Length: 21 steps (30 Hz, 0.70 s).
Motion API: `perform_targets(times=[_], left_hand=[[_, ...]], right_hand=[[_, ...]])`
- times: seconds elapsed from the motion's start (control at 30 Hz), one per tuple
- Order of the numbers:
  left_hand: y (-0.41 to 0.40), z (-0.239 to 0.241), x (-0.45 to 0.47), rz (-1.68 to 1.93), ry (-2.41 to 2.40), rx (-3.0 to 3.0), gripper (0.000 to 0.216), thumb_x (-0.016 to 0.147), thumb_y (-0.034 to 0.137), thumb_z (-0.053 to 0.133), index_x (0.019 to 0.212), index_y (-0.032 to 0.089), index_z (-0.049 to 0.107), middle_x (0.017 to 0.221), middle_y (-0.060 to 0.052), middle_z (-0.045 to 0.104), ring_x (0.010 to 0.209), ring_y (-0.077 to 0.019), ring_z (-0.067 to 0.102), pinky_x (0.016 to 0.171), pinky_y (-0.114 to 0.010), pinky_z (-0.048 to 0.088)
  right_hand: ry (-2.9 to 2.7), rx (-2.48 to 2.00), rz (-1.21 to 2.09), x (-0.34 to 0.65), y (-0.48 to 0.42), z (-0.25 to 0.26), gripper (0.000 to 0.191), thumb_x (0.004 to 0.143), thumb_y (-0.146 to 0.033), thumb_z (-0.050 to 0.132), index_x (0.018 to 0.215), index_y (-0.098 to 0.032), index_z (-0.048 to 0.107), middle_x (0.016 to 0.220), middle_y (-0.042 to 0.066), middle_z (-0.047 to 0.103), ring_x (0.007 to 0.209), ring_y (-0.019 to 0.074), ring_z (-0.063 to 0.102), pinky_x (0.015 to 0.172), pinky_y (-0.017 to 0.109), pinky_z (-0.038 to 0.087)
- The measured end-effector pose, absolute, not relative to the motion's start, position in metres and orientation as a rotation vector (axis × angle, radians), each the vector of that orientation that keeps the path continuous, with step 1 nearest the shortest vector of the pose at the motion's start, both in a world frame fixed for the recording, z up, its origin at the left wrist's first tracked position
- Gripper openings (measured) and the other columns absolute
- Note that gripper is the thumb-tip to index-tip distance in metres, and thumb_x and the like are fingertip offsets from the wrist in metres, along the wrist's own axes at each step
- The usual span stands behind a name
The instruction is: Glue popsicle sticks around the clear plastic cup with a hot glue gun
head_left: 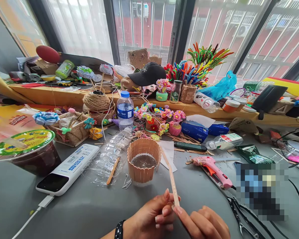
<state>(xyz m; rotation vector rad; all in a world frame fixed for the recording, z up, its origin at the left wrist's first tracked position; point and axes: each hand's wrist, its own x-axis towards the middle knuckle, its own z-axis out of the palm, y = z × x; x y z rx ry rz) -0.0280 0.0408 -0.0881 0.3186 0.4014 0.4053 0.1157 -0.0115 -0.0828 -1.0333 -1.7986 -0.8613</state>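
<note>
Head view. Left hand [151, 214]: fingers curled, thumb and index finger up against the strip's lower end; cannot tell whether it grips. A black wristband with white dots [119, 229] circles the wrist.

Right hand [201, 221]: thumb and fingers pinched narrow on the lower end of a slim, pale wooden strip with light spots along its face [173, 182]. The strip slants up and away from both hands, its far tip overlapping the cup's right rim in view; contact there cannot be told.

Ahead of the left hand, near: one upright round cup of light-brown wooden slats around clear plastic [141, 174]. Beyond the strip: one white paper sheet [168, 147].

Farther off, ahead and left of the left hand: one large clear ribbed plastic bottle on its side [99, 164], a flat tan wooden stick [113, 171] lying across it; then one white power bank with dark display [74, 161], white cable [27, 220] attached.

To the right of the right hand: one pair of black-handled scissors [235, 207]. Ahead and right of it, farther: one pink glue gun [215, 171].
</note>
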Motion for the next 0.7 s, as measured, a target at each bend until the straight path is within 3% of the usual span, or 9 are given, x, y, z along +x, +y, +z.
perform_targets(times=[0.13, 0.2, 0.33, 0.47, 0.57, 0.7], left_hand=[[0.041, -0.068, -0.036, 0.346, 0.604, 1.041, 0.043, 0.077, 0.053, 0.046, 0.072, 0.012, 0.061, 0.043, 0.004, 0.045, 0.034, -0.0044, 0.032, 0.039, -0.017, 0.024], [0.044, -0.051, -0.048, 0.483, 0.738, 1.667, 0.027, 0.076, 0.040, 0.055, 0.075, 0.015, 0.062, 0.056, 0.000, 0.055, 0.051, -0.0090, 0.047, 0.050, -0.020, 0.035], [0.059, -0.023, -0.072, 1.080, 0.943, 2.598, 0.012, 0.081, 0.020, 0.051, 0.088, 0.020, 0.060, 0.079, -0.003, 0.062, 0.075, -0.0152, 0.053, 0.072, -0.027, 0.040], [0.081, -0.018, -0.078, 0.882, 1.222, 2.876, 0.030, 0.072, 0.027, 0.063, 0.099, 0.018, 0.055, 0.093, -0.006, 0.062, 0.087, -0.0226, 0.054, 0.081, -0.038, 0.039], [0.093, -0.019, -0.074, 0.604, 1.228, 2.879, 0.008, 0.077, 0.026, 0.057, 0.076, 0.018, 0.058, 0.070, 0.000, 0.063, 0.069, -0.0162, 0.057, 0.086, -0.039, 0.036], [0.105, -0.003, -0.074, 0.518, 1.190, 2.807, 0.019, 0.081, 0.030, 0.050, 0.069, 0.017, 0.057, 0.068, -0.001, 0.063, 0.066, -0.0145, 0.055, 0.078, -0.033, 0.037]], right_hand=[[-1.929, -1.083, -0.628, 0.132, -0.011, -0.069, 0.018, 0.075, -0.013, 0.058, 0.091, -0.018, 0.064, 0.059, -0.002, 0.056, 0.048, 0.0047, 0.050, 0.049, 0.017, 0.043], [-1.884, -1.106, -0.562, 0.139, -0.008, -0.062, 0.019, 0.073, -0.010, 0.060, 0.090, -0.016, 0.062, 0.063, 0.000, 0.056, 0.052, 0.0061, 0.052, 0.052, 0.018, 0.044], [-1.649, -1.207, -0.522, 0.148, -0.001, -0.050, 0.016, 0.070, -0.008, 0.062, 0.083, -0.017, 0.061, 0.070, 0.001, 0.053, 0.060, 0.0081, 0.053, 0.058, 0.021, 0.044], [-1.514, -1.338, -0.378, 0.153, 0.006, -0.035, 0.007, 0.072, -0.017, 0.061, 0.078, -0.021, 0.062, 0.072, 0.001, 0.052, 0.065, 0.0099, 0.050, 0.053, 0.021, 0.040], [-1.460, -1.427, -0.212, 0.158, 0.012, -0.020, 0.005, 0.074, -0.025, 0.059, 0.077, -0.022, 0.062, 0.073, 0.000, 0.051, 0.059, 0.0094, 0.046, 0.046, 0.021, 0.036], [-1.481, -1.474, 0.151, 0.163, 0.026, 0.003, 0.015, 0.075, -0.035, 0.056, 0.075, -0.021, 0.062, 0.072, 0.000, 0.051, 0.053, 0.0087, 0.044, 0.045, 0.022, 0.035]])
